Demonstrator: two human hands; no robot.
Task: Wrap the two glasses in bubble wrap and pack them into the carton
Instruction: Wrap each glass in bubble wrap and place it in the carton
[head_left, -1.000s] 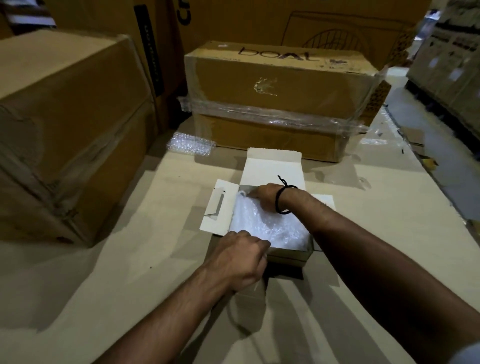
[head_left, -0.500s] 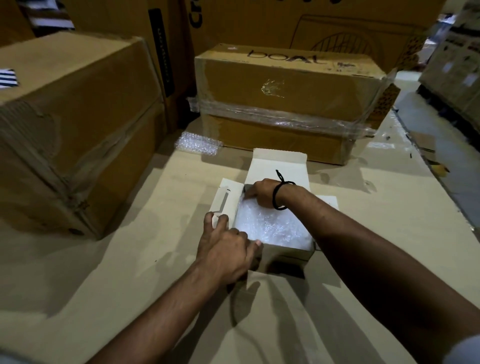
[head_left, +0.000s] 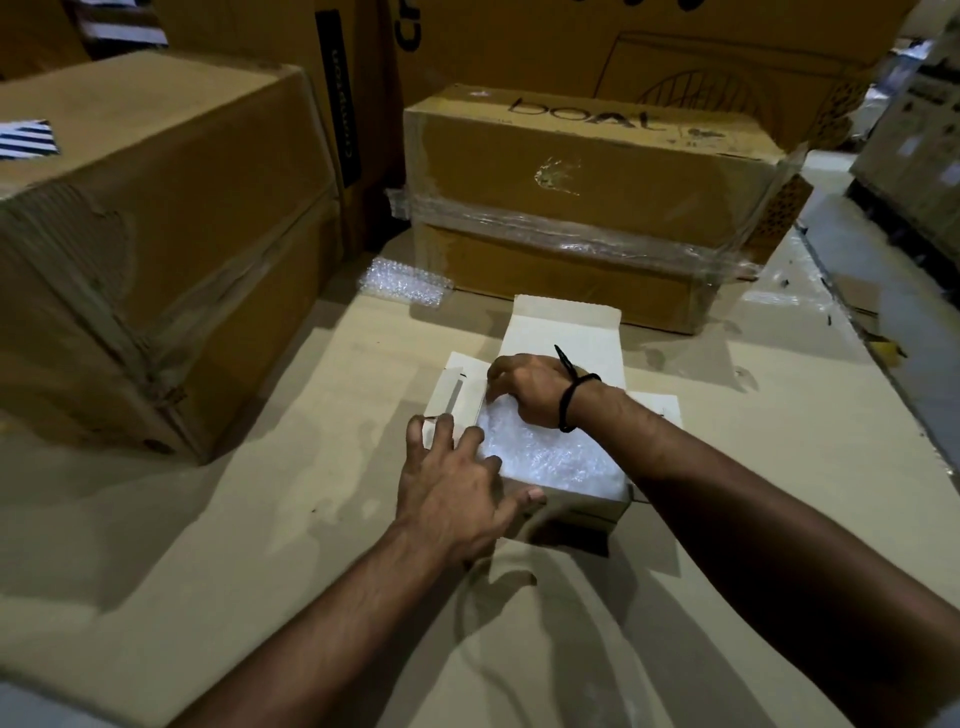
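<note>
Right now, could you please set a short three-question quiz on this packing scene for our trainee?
1. True or false: the carton is already closed.
2. Which wrist wears the black band? A) left B) right
3. Fill in: the left hand rests on the carton's near-left ____.

Key: 1 false, its flaps are open; 2 B; 3 corner.
</note>
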